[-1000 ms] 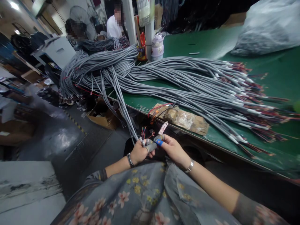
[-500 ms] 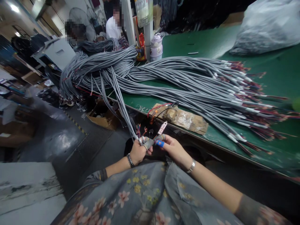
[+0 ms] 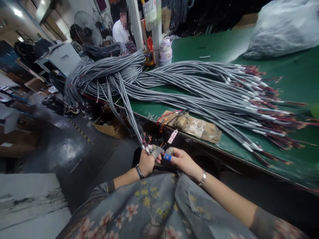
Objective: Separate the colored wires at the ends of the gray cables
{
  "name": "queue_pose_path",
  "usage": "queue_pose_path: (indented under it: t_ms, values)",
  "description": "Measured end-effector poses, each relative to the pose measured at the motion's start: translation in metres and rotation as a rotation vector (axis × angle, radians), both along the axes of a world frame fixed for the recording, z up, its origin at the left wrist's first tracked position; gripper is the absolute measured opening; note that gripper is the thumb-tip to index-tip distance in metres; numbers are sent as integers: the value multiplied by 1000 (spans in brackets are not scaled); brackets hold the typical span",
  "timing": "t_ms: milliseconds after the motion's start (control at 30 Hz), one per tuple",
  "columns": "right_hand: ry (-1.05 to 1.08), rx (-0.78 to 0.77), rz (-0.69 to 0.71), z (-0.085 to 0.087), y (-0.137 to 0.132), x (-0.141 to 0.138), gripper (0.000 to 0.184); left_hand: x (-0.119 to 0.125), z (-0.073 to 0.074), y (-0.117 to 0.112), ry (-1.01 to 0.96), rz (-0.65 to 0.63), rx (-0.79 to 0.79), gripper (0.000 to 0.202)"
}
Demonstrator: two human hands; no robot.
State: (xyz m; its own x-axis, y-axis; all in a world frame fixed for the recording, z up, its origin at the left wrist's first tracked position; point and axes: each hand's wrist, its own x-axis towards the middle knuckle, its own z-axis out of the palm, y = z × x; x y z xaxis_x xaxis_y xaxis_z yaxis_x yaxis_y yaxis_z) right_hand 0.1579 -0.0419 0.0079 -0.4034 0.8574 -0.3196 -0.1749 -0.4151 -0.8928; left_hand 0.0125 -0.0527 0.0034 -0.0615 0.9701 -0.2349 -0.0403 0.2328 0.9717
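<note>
left hand clenches the grey cable end; right hand pinches its coloured wires (separating them probably needs fine fingertip care).

Cable bundle lies on table, behind cardboard.

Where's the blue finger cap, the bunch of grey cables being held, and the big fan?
blue finger cap (image 3: 167, 157), head view, on its blue end.
grey cables (image 3: 138, 132), head view, on the grey jackets just above the grip.
fan (image 3: 83, 28), head view, on the middle of its round guard.
</note>
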Motion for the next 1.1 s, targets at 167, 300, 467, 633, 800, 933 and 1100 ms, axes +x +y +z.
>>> queue_pose_path:
  t_ms: [167,300,467,633,800,933,1100]
  values:
    - [1,-3,-132,-1,2,2,41,1,4,-1,29,-26,-5,44]
    - [33,-37,-198,-2,4,-1,43,1,4,-1,49,-76,-8,46]
    - [59,-59,-209,-3,3,-3,41,0,2,-1,55,-59,-14,46]
    - [48,-68,-259,-7,2,0,30,2,5,0,22,0,-23,45]
    - [147,-105,-344,-4,2,5,26,3,9,1,9,56,-44,46]
    - [185,-160,-232,-1,1,5,28,1,5,-1,33,-6,-41,45]
    - [92,-68,-139,2,4,-1,43,-3,-3,-4,74,-120,-30,42]
